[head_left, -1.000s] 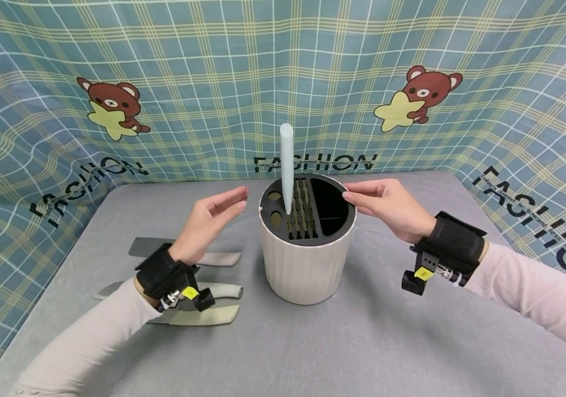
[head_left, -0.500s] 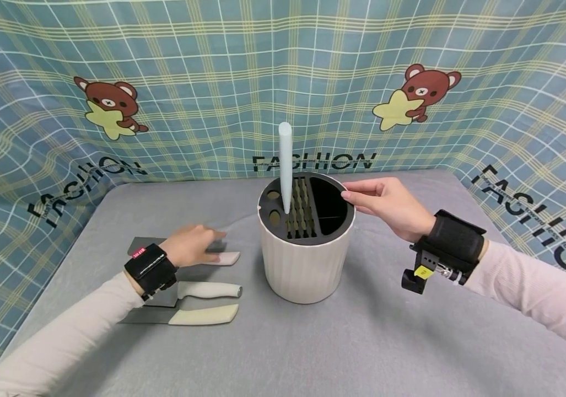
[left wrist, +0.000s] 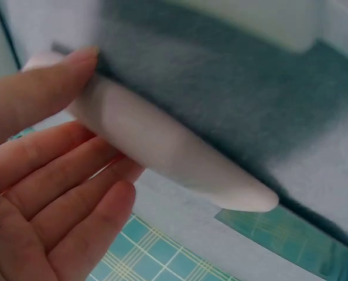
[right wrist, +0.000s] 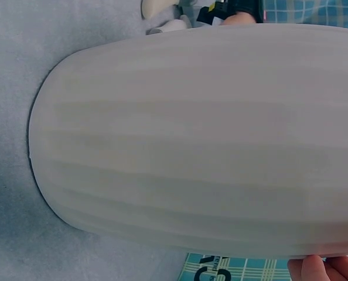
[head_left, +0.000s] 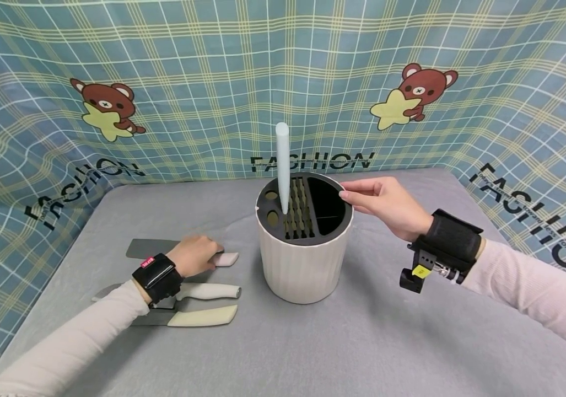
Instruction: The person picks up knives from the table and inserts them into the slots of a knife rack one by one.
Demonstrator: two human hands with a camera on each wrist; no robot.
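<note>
My left hand (head_left: pixel 197 256) grips the pale pink handle (head_left: pixel 226 258) of a knife lying on the grey cloth, its wide grey blade (head_left: pixel 149 248) pointing left. In the left wrist view the thumb lies on one side of the pink handle (left wrist: pixel 156 134) and the fingers are on the other. My right hand (head_left: pixel 387 204) pinches the right rim of a white ribbed knife holder (head_left: pixel 303 270), thumb on the black top. A knife with a pale blue handle (head_left: pixel 283 165) stands upright in the holder. The holder's wall (right wrist: pixel 191 140) fills most of the right wrist view.
Nearer me lie a knife with a white handle (head_left: pixel 208 291) and one with a cream handle (head_left: pixel 203 316), their blades partly under the left forearm. The holder's top has slots (head_left: pixel 300 209), two round holes and a larger opening. A plaid curtain (head_left: pixel 213 82) hangs behind.
My left hand has come down from beside the holder, leftward to the pink-handled knife, and now grips its handle. My right hand stays on the holder's rim.
</note>
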